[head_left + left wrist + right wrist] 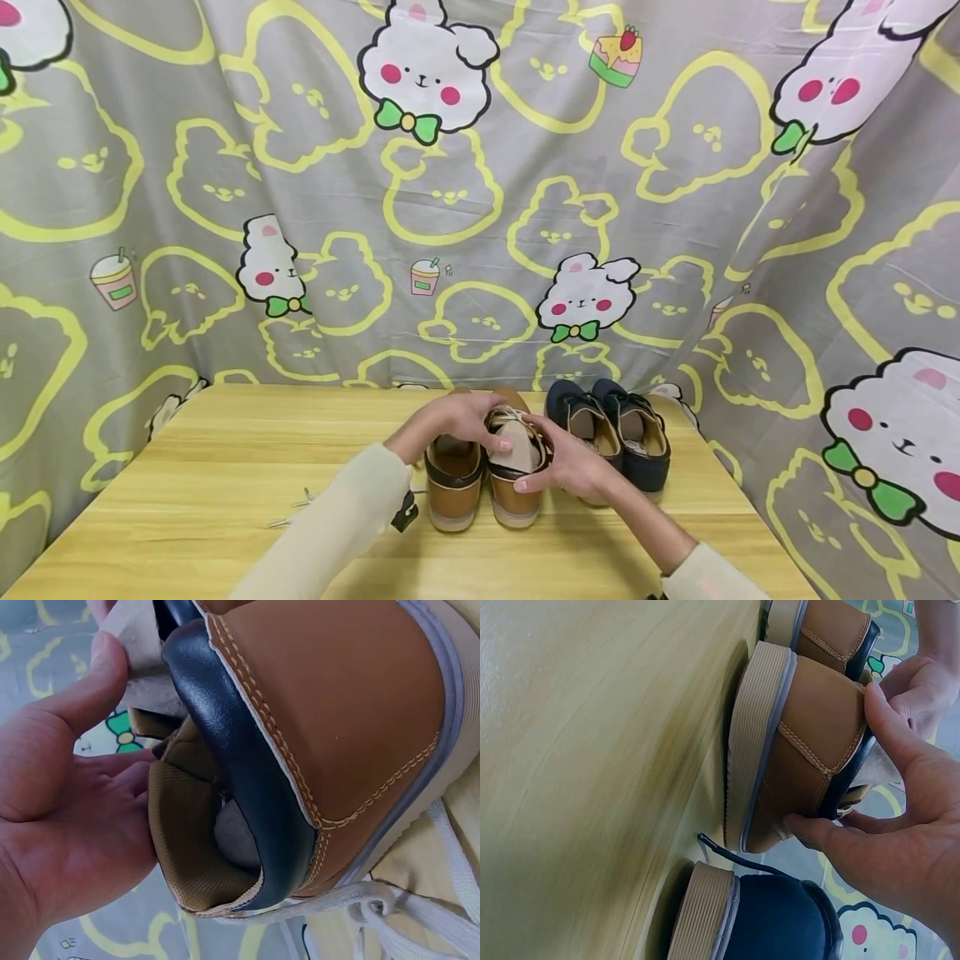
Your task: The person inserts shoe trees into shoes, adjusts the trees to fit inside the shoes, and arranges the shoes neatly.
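Note:
Two tan-brown lace-up shoes with black collars stand side by side on the table, heels toward me. Over the left brown shoe (453,504) reaches my left hand (467,419). It pinches the light grey-beige tongue (513,446) of the right brown shoe (516,507), thumb on the tongue's face; the other fingers are partly hidden. My right hand (922,802) grips the collar of that same shoe, thumb at the heel rim and fingers along its side. In the left wrist view, the left brown shoe's heel (337,712) fills much of the picture.
A pair of navy shoes (647,471) stands just right of the brown pair, with a dark lace (739,859) trailing between. Pale laces (420,907) lie loose left of the brown shoes. A patterned curtain (450,217) hangs behind the wooden table (247,433).

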### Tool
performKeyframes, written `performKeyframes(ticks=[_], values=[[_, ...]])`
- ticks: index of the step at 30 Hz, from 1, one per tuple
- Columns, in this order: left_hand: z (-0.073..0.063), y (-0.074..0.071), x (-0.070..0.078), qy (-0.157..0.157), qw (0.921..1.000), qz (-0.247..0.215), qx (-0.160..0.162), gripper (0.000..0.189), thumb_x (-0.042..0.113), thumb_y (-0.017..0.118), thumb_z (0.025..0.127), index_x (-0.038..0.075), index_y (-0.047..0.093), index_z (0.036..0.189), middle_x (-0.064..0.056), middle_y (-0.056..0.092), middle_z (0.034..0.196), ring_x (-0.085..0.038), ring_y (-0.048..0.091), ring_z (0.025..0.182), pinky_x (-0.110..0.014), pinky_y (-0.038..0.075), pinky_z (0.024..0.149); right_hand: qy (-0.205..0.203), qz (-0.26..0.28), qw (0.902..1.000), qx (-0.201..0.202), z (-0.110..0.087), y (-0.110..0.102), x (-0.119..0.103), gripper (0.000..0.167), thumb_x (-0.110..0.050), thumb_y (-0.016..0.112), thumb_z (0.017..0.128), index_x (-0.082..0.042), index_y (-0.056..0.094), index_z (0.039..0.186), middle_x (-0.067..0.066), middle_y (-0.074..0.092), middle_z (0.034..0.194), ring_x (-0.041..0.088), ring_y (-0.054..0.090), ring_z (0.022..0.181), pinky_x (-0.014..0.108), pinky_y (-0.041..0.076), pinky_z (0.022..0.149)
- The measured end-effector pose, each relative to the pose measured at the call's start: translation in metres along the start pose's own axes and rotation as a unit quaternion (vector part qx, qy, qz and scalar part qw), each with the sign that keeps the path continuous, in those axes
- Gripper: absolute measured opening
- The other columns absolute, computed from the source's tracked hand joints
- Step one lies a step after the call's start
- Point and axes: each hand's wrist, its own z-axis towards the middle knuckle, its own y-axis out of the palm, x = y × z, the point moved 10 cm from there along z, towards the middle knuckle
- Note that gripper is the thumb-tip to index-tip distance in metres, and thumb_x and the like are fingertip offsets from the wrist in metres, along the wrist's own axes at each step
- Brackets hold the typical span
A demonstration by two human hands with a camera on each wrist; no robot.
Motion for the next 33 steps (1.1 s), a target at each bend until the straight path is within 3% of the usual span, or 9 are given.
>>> performKeyframes(ticks=[9, 18, 27, 33], values=[[0.008, 0.003, -0.005, -0.014, 0.9998, -0.013, 0.001, 0.086, 0.049, 0.078, 0.086, 0.013, 0.043, 0.155, -0.006, 0.051, 0.153, -0.025, 0.047, 0.141, -0.043, 0.040, 0.115, -0.006, 0.006, 1.0000, 0.000, -0.001, -0.001, -0.001, 0.109, -0.036, 0.093, 0.072, -0.016, 0.031, 0.159, 0.015, 0.037, 0.161, 0.040, 0.037, 0.146, 0.061, 0.038, 0.111], [0.015, 0.010, -0.001, 0.003, 0.9983, 0.024, 0.053, 0.077, 0.045, 0.088, 0.077, 0.012, 0.058, 0.140, -0.004, 0.069, 0.124, -0.022, 0.062, 0.119, -0.037, 0.049, 0.103, -0.007, -0.003, 1.0000, 0.001, -0.001, -0.001, 0.002, 0.108, -0.039, 0.093, 0.072, -0.018, 0.032, 0.160, 0.016, 0.035, 0.162, 0.042, 0.034, 0.147, 0.063, 0.038, 0.110], [0.016, 0.008, -0.003, 0.004, 0.9948, 0.027, 0.098, 0.070, 0.044, 0.090, 0.074, 0.015, 0.064, 0.133, -0.002, 0.072, 0.116, -0.021, 0.066, 0.110, -0.034, 0.052, 0.096, -0.006, -0.003, 1.0000, 0.002, -0.001, -0.001, 0.002, 0.108, -0.038, 0.093, 0.073, -0.019, 0.032, 0.160, 0.016, 0.033, 0.163, 0.042, 0.032, 0.149, 0.064, 0.037, 0.111], [0.016, 0.010, -0.002, -0.007, 0.9877, 0.059, 0.145, 0.058, 0.044, 0.090, 0.075, 0.016, 0.070, 0.122, -0.001, 0.073, 0.108, -0.021, 0.068, 0.103, -0.034, 0.055, 0.088, -0.010, 0.007, 0.9999, -0.001, 0.000, 0.001, 0.002, 0.108, -0.036, 0.093, 0.073, -0.018, 0.031, 0.160, 0.016, 0.032, 0.164, 0.043, 0.031, 0.149, 0.063, 0.037, 0.111]])
